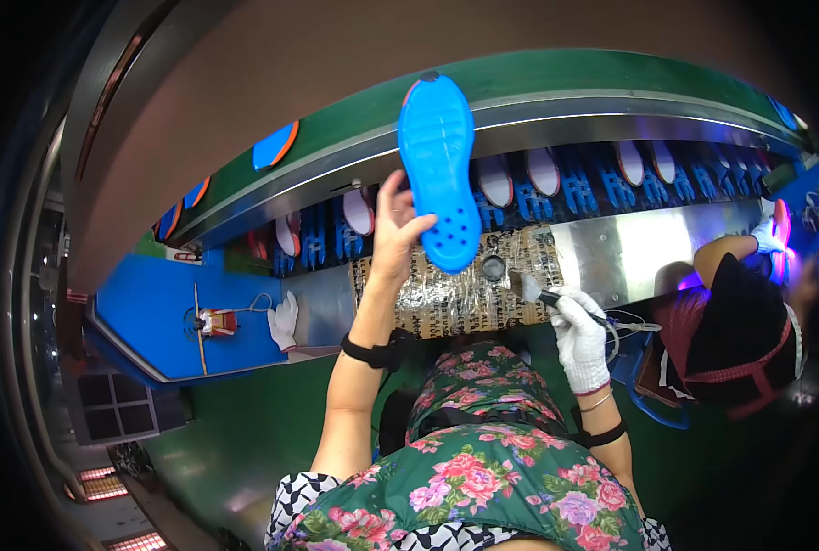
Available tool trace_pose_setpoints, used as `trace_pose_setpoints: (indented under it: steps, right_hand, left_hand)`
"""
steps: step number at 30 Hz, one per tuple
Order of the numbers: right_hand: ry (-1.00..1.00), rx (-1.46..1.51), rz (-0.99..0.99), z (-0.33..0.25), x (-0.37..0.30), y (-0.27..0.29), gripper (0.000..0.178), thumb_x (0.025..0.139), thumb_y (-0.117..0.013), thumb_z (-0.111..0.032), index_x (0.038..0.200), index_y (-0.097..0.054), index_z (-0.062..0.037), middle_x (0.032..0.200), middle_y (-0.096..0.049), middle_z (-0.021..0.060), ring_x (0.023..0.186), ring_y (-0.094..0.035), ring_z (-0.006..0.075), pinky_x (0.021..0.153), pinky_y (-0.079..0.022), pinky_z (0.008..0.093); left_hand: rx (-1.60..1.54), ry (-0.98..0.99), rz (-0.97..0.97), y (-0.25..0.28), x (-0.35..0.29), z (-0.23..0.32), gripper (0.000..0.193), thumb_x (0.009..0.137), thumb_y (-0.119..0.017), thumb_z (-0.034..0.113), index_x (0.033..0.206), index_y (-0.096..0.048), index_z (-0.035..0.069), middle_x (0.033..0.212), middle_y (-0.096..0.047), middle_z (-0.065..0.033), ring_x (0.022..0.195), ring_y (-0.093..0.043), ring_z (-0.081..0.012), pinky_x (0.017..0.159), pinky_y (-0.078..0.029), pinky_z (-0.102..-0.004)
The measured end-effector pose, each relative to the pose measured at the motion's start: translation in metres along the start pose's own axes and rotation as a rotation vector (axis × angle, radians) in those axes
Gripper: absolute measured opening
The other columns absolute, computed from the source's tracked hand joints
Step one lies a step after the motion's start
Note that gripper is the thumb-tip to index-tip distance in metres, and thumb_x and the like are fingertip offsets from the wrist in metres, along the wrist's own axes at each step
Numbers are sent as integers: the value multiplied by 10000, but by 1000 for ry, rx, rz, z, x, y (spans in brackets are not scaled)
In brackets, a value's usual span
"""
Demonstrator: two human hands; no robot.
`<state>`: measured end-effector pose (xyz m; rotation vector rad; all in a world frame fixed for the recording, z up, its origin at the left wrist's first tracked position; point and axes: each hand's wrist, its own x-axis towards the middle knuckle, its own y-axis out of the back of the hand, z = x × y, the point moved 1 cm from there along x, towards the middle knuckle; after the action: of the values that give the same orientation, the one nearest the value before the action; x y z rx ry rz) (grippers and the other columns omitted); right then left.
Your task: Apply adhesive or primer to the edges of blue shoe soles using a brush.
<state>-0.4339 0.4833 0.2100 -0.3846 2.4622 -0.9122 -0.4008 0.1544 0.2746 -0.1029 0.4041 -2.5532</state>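
Note:
My bare left hand (397, 228) grips a blue shoe sole (439, 165) by its left edge, thumb at the heel end near several small dark holes. The sole is upright in view, its toe overlapping the green conveyor belt. In a white glove, my right hand (578, 338) closes round the dark handle of a brush (545, 296), whose pale bristles point left. Just left of the bristles, a small round cup (493, 267) sits on the work surface (428, 298), which is covered with printed, tape-like sheeting.
Blue-and-orange soles (274, 147) lie on the green belt (354, 115). Under it, a shelf holds several white-faced soles (543, 173) among blue supports. A loose white glove (283, 321) lies on the left blue tabletop (143, 312). At right, a co-worker's gloved hand (768, 237) holds a pink sole (780, 234).

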Motion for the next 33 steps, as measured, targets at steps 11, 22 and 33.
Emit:
trace_pose_setpoints:
  steps: [11,22,33]
  right_hand:
    - [226,-40,-207,-48,-18,-80,248,852,-689,65,1098,-686,32,1083,-724,157,923,-688,219,812,-559,317]
    - [902,-1017,-201,-90,-34,-123,163,758,-800,25,913,-755,2,977,-766,170,849,-733,231,764,-583,346]
    - [1244,-1330,-246,-99,-26,-110,386,796,-737,-109,1176,-735,-39,1143,-746,107,1031,-707,321,890,-553,436]
  left_hand:
    - [-306,278,-399,-26,-41,-47,902,731,-754,228,1503,-370,-37,1351,-611,-253,1193,-642,-349,1057,-514,-450]
    - [-1147,524,-660,-82,-84,-54,1004,919,-284,866,1628,-268,155,1613,-394,-110,1446,-419,-335,1201,-350,-514]
    - [-284,381,-278,-125,-109,-44,1080,884,-235,910,1635,-224,135,1634,-354,-109,1469,-378,-317,1216,-312,-497]
